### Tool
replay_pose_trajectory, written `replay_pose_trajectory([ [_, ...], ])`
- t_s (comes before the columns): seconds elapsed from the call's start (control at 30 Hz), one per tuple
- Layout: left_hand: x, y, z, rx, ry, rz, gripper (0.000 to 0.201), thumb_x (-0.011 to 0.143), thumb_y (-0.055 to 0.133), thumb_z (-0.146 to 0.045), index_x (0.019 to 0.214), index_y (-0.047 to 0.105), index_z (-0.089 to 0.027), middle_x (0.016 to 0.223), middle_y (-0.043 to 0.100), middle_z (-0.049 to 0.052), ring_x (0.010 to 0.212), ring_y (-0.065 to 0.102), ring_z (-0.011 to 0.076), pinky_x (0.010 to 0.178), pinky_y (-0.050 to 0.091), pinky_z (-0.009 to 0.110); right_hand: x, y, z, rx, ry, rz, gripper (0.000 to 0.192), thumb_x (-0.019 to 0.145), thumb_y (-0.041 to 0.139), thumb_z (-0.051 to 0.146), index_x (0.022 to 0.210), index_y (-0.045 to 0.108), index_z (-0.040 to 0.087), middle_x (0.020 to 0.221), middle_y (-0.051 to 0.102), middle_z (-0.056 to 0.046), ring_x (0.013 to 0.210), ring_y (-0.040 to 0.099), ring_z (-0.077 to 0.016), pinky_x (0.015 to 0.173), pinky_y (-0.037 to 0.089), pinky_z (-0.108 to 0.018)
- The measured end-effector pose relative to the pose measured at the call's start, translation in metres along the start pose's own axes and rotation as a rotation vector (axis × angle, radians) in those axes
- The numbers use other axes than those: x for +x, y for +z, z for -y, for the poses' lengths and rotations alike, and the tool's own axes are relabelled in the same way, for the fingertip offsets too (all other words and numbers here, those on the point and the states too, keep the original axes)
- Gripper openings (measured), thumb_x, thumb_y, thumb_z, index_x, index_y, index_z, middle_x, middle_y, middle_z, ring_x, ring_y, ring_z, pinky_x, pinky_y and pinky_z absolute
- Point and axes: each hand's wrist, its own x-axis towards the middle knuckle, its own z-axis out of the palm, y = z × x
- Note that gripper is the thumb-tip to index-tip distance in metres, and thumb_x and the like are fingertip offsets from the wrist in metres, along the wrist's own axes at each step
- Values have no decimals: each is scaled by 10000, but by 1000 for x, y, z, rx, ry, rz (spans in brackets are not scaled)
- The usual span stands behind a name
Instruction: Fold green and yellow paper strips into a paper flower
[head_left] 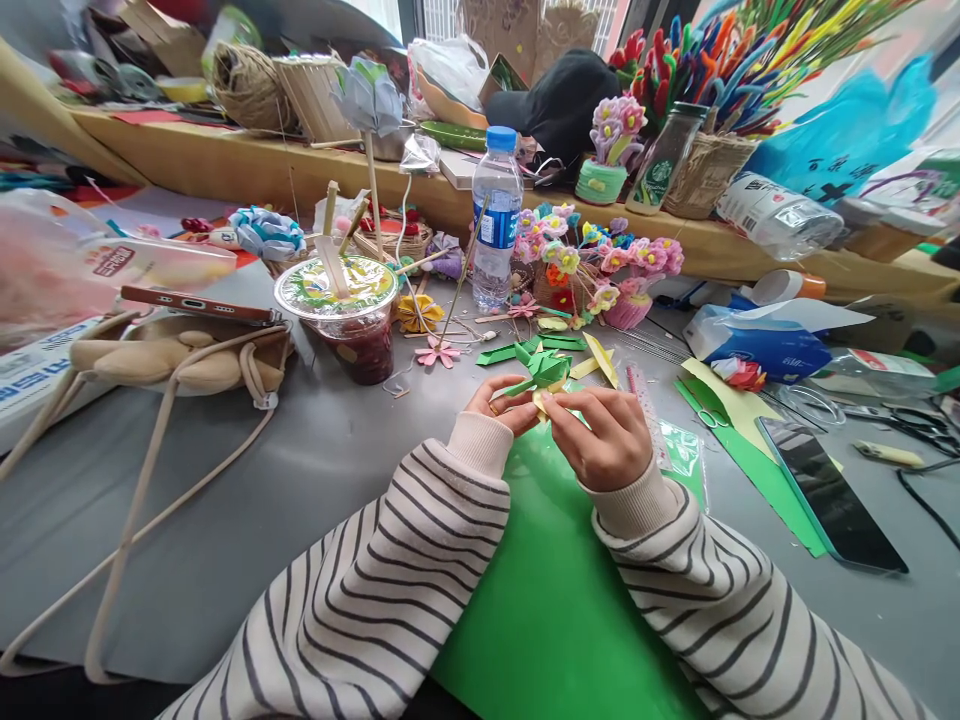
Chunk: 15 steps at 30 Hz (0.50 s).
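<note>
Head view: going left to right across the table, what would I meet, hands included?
Beige bag, cup, pink flower, left hand, folded paper, right hand, black phone.

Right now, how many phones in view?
2: a dark phone at right, overlapping the green paper strip; a brown phone at left, by the beige bag. Others may be hidden.

Loose cream sleeves (382, 570) with thin dark stripes, lower left and lower right; plain ribbed cuffs (481, 443); a ring (493, 408) on the left hand (507, 408).
</note>
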Motion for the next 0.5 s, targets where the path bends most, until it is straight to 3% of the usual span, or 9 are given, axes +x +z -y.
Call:
replay_pose_trajectory([
  [0.37, -1, 2, -2, -33, 12, -47, 497, 375, 737, -117, 779, 453, -175, 621, 603, -41, 600, 594, 100, 632, 472, 253, -3, 4, -1, 84, 50, -41, 235, 659, 573, 130, 887, 587, 183, 787, 648, -18, 762, 557, -139, 672, 411, -268],
  [0.5, -1, 2, -2, -31, 32, -36, 508, 366, 740, -130, 766, 431, -176, 594, 591, -57, 578, 587, 93, 617, 467, 247, -5, 8, -2, 198, 143, -51, 230, 660, 560, 133, 879, 595, 191, 784, 639, -24, 749, 558, -133, 674, 430, -266],
])
